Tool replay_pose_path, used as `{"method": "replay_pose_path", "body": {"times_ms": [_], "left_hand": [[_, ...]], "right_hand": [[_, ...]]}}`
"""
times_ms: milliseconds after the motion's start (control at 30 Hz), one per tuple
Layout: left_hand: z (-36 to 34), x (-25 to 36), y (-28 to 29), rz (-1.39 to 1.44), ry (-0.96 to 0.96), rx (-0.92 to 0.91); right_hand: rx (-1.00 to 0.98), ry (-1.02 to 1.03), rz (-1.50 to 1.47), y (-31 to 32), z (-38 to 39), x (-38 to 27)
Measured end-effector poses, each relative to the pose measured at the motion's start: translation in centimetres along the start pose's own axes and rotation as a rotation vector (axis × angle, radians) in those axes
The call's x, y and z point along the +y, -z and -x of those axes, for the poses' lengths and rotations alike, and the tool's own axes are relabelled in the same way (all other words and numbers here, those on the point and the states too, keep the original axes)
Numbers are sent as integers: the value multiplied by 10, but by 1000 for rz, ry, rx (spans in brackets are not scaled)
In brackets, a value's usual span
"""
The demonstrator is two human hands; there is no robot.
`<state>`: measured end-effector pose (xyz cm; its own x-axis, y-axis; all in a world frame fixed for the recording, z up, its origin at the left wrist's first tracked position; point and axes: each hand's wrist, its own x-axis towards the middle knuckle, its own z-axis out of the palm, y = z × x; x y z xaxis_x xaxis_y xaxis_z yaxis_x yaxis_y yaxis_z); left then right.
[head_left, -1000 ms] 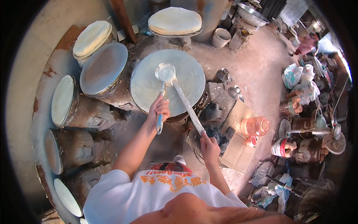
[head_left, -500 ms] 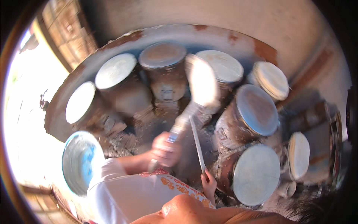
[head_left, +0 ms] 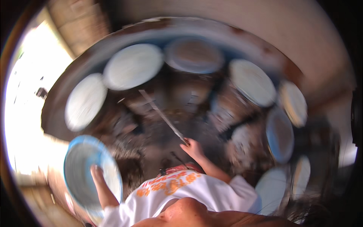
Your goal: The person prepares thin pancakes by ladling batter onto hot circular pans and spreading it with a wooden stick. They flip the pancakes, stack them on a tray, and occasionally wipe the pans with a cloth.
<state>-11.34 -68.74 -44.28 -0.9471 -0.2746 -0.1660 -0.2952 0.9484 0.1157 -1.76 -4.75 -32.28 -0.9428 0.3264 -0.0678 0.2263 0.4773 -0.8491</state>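
Observation:
A thin, pale stick (head_left: 160, 113) is gripped in my right hand (head_left: 194, 149). It slants up and to the left over the dark ground, its far end below the round white disc at the far left of centre. My left hand (head_left: 97, 172) is inside the blue-rimmed tub (head_left: 72, 148) at my left. Motion smears its fingers, and whether they hold anything cannot be seen. Round white discs (head_left: 134, 66) top dark, drum-like stands in an arc in front of me. A brownish disc (head_left: 194, 55) sits among them at the far middle.
More discs curve round to the right, including a white one (head_left: 252, 82), a bluish-rimmed one (head_left: 280, 134) and a pale one (head_left: 273, 189) near my right elbow. Behind them stands a low curved wall (head_left: 227, 32). Bright light fills the left side.
My left hand has gone from the middle into the tub; the long-handled thing with a white, rounded head that it held no longer shows. The stick has swung left. The view has shifted.

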Motion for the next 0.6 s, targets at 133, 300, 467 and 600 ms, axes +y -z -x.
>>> {"method": "replay_pose_path", "body": {"times_ms": [133, 300, 467, 600], "left_hand": [[-17, 84, -41, -83, -104, 69], [-55, 159, -50, 944, 295, 67], [-59, 311, -62, 724, 316, 36], [-51, 404, -61, 673, 244, -14]], "right_hand": [[299, -97, 160, 102, -73, 20], [705, -11, 639, 276, -135, 77], [440, -202, 794, 335, -167, 103], [410, -44, 930, 341, -185, 123]]}}
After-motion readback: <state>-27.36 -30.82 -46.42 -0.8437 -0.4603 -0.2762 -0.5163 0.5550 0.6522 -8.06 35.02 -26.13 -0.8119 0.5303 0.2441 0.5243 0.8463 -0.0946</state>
